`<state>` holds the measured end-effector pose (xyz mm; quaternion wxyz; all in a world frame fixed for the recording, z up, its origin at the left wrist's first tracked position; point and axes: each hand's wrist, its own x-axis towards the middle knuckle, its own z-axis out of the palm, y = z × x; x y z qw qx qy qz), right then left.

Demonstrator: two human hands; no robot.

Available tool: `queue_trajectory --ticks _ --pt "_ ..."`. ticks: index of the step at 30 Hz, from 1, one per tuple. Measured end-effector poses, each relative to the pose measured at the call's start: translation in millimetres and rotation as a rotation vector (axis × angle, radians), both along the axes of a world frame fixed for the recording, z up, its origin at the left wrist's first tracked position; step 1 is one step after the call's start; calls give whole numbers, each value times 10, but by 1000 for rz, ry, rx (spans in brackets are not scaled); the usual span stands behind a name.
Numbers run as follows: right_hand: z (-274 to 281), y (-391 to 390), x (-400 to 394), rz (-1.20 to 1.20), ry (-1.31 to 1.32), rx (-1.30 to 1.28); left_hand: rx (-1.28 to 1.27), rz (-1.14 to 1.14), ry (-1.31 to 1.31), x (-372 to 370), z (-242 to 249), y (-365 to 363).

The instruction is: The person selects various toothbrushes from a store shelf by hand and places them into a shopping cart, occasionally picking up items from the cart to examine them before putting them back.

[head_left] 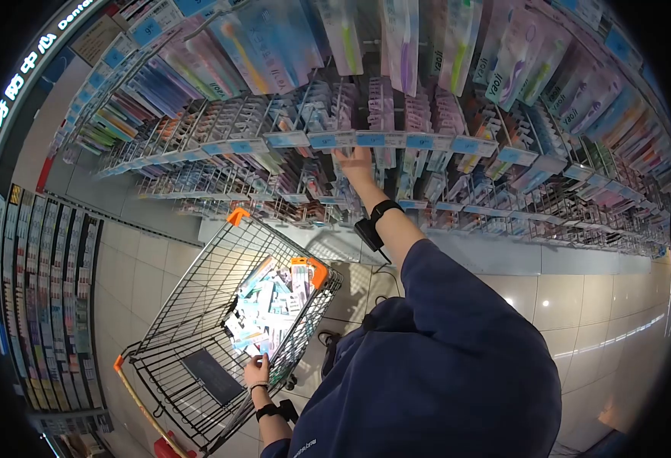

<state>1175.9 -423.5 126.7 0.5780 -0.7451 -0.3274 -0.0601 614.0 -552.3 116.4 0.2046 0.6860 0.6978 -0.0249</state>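
My right hand [356, 166] is stretched out to the shelf rack, just below a blue price label [370, 140]. Its thumb and fingers look apart, near hanging toothbrush packs [382, 107], with the fingertips partly lost among the goods. My left hand [257, 372] is low over the near side of a wire shopping cart [175, 320], fingers curled together. Something small and pale blue shows at its fingertips, but I cannot make out what it is. Beside that hand, a heap of boxes and packs [270, 309] lies in the cart.
Rows of packaged toothbrushes [458, 46] hang on hooks across the rack. The cart has orange corner pieces [238, 217] and a dark panel [212, 375] in its basket. Another product display [53, 298] stands at left. Tiled floor [580, 305] extends to the right.
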Motion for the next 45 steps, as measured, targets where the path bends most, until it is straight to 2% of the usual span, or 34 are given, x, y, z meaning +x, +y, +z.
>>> queue_trajectory --ticks 1,3,4,6,10,13,17,20,22,23,27,29,33,35,36,38,45 --pt "21 -2 -17 -2 2 2 2 -2 2 7 -6 26" --pt "64 -29 -69 98 258 -27 -6 -16 -1 27 -30 10" --pt "64 -34 -92 95 262 -26 -18 -8 -49 45 -39 -15" --pt "37 -49 -148 29 -140 -125 -48 -22 -42 65 -87 -67" --pt "166 -27 -358 121 -84 -128 -30 -34 -28 132 -87 -33" --pt "162 -44 -521 56 -214 -359 -12 -26 -96 122 -230 -121" --pt "200 11 -550 60 -51 -155 -43 -4 -96 201 -163 -119" --pt "188 6 -503 -31 5 -59 -45 -12 -57 205 -158 -150" --pt "210 -15 -428 -147 7 -129 -44 -4 -71 195 -141 -132" --pt "182 43 -372 -282 -88 -144 -38 -7 -47 226 -100 -137" --pt "196 89 -91 -126 -123 -1 -42 -13 -38 240 -130 -164" --pt "293 73 -34 162 282 56 -25 -27 -31 284 -81 -162" --pt "174 87 -61 101 112 -106 -5 -43 -18 233 -185 -150" --pt "130 72 -198 10 -100 -140 -4 -34 -53 234 -180 -170" --pt "116 71 -244 7 -98 -140 -3 -36 -52 237 -186 -172" --pt "229 35 -331 91 163 -122 7 -41 -54 226 -202 -156" --pt "354 29 -407 97 241 -39 -7 -18 -86 156 -297 -126"
